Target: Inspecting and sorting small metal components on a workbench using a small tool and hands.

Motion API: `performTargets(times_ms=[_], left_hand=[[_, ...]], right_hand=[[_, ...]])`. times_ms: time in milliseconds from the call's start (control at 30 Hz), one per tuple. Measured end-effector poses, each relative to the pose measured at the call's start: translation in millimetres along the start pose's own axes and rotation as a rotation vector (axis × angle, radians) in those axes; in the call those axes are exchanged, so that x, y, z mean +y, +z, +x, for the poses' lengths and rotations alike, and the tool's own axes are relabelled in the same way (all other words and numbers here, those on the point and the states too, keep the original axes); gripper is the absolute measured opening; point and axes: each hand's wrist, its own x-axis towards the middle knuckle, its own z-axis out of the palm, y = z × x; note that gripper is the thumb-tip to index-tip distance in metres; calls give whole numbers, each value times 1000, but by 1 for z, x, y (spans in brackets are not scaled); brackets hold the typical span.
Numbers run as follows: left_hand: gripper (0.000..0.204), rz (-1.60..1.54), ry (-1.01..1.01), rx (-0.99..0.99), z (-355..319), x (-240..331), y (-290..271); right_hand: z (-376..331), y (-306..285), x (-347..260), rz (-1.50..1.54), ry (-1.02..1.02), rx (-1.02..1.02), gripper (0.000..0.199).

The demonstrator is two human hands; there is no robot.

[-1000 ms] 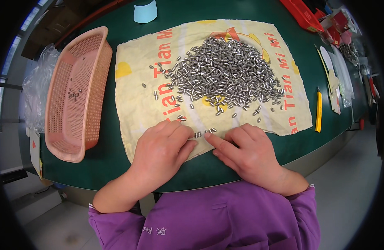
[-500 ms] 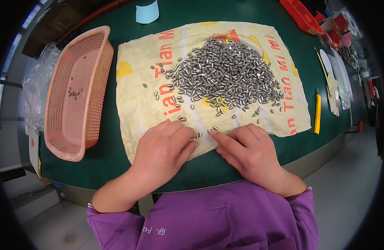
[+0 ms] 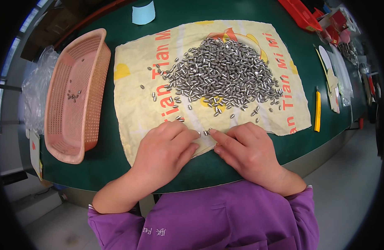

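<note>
Several small oval, ridged silver metal parts form a big pile (image 3: 221,73) on a cream printed cloth (image 3: 133,100). My left hand (image 3: 165,143) rests at the cloth's near edge, fingers bent and thumb apart from the index finger, with nothing seen between them. Facing it, my right hand (image 3: 250,148) has its index fingertip against a few loose metal parts (image 3: 206,132) lying in the gap between the hands. Its thumb is apart, lower down. A stray part (image 3: 180,119) lies just beyond my left fingers. The undersides of both hands are hidden.
On the left stands a pink plastic basket (image 3: 99,79) with a few metal parts inside, beside a clear plastic bag (image 3: 36,96). A light-blue paper (image 3: 143,13) lies at the back. To the right are a yellow cutter-like tool (image 3: 317,111) and a red tray (image 3: 300,14).
The loose part by my left fingertip now sits closer to my right index finger. Both hands have stayed nearly in place; the whole view has shifted slightly.
</note>
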Motion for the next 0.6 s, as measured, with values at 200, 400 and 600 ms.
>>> performTargets(times_ms=[200,400,600], left_hand=[[26,-54,-129,-25,-2,-1,2],[30,-78,-117,10,-1,-3,5],[31,-75,-97,44,3,-3,13]], right_hand=[[2,0,-3,4,-32,-20,44],[3,1,-7,-11,-57,-31,44],[2,0,-3,61,-67,29,46]])
